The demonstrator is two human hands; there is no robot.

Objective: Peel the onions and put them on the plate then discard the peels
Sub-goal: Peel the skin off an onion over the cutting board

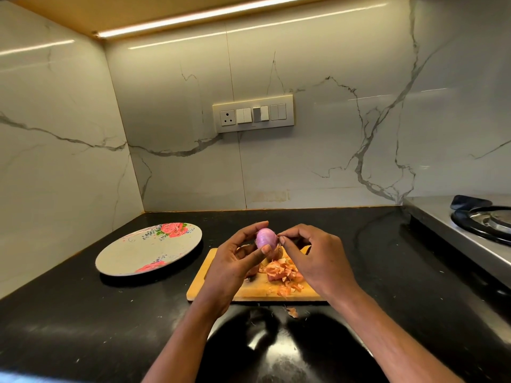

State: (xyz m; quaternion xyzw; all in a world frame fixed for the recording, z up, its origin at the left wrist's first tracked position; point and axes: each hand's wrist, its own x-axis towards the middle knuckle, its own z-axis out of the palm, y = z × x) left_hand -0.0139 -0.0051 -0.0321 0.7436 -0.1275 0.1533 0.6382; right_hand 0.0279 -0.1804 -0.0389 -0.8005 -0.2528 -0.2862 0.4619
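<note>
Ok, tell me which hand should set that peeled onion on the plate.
Left. The left hand already grips the onion, and the plate lies on its side; the right hand only pinches at the skin.

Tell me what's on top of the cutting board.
A pile of onion peels lies on the cutting board. The left hand and right hand cover part of the board, hiding anything beneath.

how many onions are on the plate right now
0. The plate holds none. The one peeled onion is in the left hand above the cutting board; others may be hidden behind the hands.
</note>
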